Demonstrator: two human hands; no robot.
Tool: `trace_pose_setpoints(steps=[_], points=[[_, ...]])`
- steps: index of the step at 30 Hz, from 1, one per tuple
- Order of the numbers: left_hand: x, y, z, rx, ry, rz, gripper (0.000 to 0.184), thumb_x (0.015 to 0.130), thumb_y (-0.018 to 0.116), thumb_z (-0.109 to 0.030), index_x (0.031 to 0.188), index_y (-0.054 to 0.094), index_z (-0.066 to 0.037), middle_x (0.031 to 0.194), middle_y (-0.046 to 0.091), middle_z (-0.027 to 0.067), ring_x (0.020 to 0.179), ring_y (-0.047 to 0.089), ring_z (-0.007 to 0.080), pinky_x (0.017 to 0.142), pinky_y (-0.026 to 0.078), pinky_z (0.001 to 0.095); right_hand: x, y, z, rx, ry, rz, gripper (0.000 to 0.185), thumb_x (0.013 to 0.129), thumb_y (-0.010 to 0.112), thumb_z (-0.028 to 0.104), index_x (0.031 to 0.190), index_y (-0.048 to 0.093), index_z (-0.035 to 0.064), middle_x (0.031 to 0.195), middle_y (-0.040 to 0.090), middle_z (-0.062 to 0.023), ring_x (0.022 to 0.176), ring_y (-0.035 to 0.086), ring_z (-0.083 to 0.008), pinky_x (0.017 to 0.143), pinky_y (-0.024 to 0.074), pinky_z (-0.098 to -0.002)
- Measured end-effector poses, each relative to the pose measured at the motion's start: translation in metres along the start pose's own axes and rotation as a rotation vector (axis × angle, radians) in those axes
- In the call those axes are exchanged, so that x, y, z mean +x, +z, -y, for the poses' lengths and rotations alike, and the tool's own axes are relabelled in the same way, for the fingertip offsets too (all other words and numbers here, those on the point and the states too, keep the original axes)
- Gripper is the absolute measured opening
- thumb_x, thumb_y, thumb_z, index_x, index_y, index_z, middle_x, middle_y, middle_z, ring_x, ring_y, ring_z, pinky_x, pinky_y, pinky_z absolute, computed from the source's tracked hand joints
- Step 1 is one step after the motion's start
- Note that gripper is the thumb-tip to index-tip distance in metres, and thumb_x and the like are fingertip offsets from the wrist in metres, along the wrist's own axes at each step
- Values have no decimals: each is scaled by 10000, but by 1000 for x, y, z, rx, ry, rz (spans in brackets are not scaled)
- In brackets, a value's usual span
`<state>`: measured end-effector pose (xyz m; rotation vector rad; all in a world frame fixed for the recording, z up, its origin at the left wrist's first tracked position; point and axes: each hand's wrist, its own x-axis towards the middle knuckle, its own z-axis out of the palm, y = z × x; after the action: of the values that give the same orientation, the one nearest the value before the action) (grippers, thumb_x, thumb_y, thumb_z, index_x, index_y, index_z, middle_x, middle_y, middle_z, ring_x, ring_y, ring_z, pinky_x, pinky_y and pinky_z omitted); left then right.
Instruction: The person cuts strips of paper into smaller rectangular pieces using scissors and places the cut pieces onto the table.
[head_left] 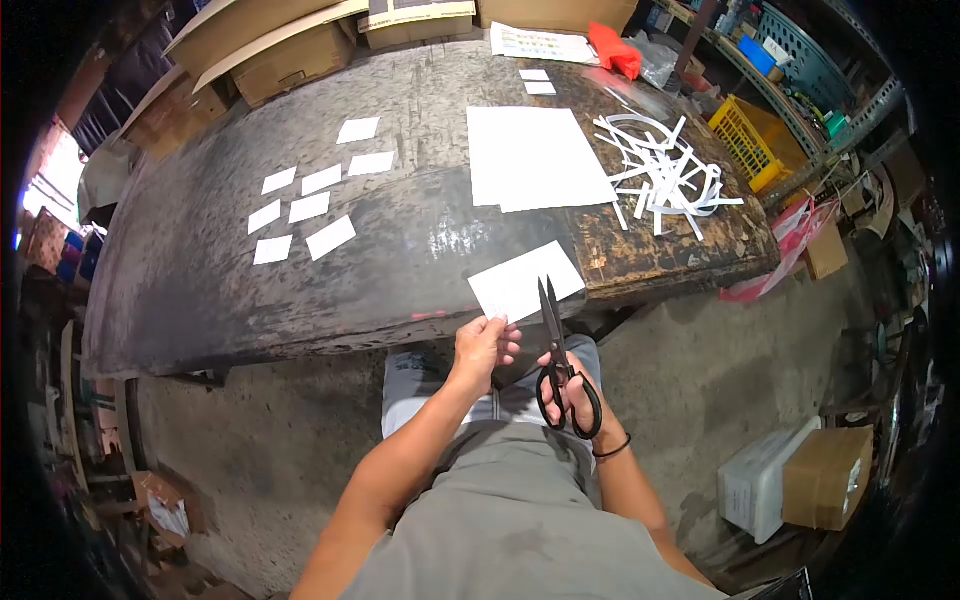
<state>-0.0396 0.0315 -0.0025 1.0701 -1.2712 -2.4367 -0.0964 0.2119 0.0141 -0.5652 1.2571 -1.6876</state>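
My left hand (482, 348) pinches the lower left corner of a white sheet of paper (525, 283), held tilted over the table's front edge. In my right hand (578, 395) is a pair of black-handled scissors (556, 345), blades pointing up and away from me. The blade tips overlap the sheet in this view; whether they touch it I cannot tell. Beyond lies a stack of larger white paper (535, 155). Several small white paper rectangles (309, 207) are spread on the table's left half. To the right of the stack is a tangled heap of white paper strips (665, 175).
The dark, worn table (200, 290) spans the front. Cardboard boxes (290, 65) line its far edge, with a printed sheet (543, 43) and a red plastic bag (613, 50) at the back right. A yellow crate (745, 140) stands right; a carton (828, 478) sits on the floor.
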Motion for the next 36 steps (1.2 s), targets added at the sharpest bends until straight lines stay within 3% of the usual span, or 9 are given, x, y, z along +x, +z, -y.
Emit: trace_pose_setpoints(steps=[4, 5, 8, 12, 20, 22, 28, 35, 36], points=[[-10, -8, 0, 78, 11, -72, 224, 878, 563, -222, 951, 580, -11, 836, 631, 104, 672, 601, 150, 554, 494, 272, -13, -6, -2, -241, 9, -12, 741, 808, 552, 633, 1214, 403, 32, 722, 488, -1, 545, 467, -65, 500, 396, -205], [-12, -10, -1, 55, 37, -91, 228, 878, 563, -222, 959, 582, -9, 842, 634, 108, 678, 607, 154, 560, 501, 279, -17, -7, -5, -277, 35, -4, 638, 856, 576, 528, 1223, 404, 36, 708, 472, 17, 545, 467, -64, 509, 406, -212], [-13, -17, -2, 6, 73, -107, 242, 879, 562, -213, 990, 577, 1, 885, 639, 125, 731, 631, 182, 598, 525, 296, -30, 1, -9, -426, 96, 19, 729, 843, 499, 620, 1227, 385, 12, 748, 495, -4, 544, 458, -51, 506, 395, -193], [-11, -20, -3, -65, 130, -123, 259, 885, 561, -198, 1030, 543, 16, 950, 627, 142, 811, 644, 233, 663, 547, 319, -36, 6, -18, -515, 189, -37, 525, 871, 608, 384, 1220, 420, 39, 688, 497, 1, 553, 504, -102, 522, 425, -258], [-6, -16, 4, -174, 160, -107, 215, 902, 544, -179, 994, 548, 16, 947, 639, 130, 797, 648, 201, 687, 556, 299, -16, 12, -29, -597, 109, -66, 585, 879, 574, 447, 1237, 397, 19, 666, 517, -51, 579, 533, -156, 541, 422, -299], [-5, -16, 5, -186, 169, -96, 213, 899, 557, -184, 995, 545, 7, 946, 637, 126, 798, 647, 209, 685, 554, 307, -11, 18, -21, -597, 149, -64, 571, 894, 515, 491, 1239, 407, 47, 689, 499, -1, 570, 512, -89, 526, 429, -239], [-6, -16, 5, -197, 187, -95, 214, 897, 573, -189, 995, 543, -1, 944, 636, 118, 786, 644, 208, 681, 553, 313, -3, 19, -23, -578, 140, -73, 719, 840, 503, 632, 1241, 407, 44, 674, 500, -3, 561, 523, -94, 508, 422, -239], [-7, -14, 6, -180, 194, -105, 207, 901, 560, -179, 992, 550, 7, 930, 632, 113, 771, 638, 195, 664, 556, 301, 2, 17, -31, -651, 52, -88, 710, 846, 501, 623, 1237, 408, 39, 649, 491, 6, 533, 505, -90, 492, 412, -237], [-8, -14, 5, -180, 194, -105, 207, 901, 560, -179, 992, 550, 7, 930, 632, 113, 771, 638, 195, 664, 556, 301, 1, 18, -27, -640, 97, -77, 678, 859, 521, 579, 1237, 399, 29, 670, 518, -43, 569, 539, -145, 527, 425, -283]])
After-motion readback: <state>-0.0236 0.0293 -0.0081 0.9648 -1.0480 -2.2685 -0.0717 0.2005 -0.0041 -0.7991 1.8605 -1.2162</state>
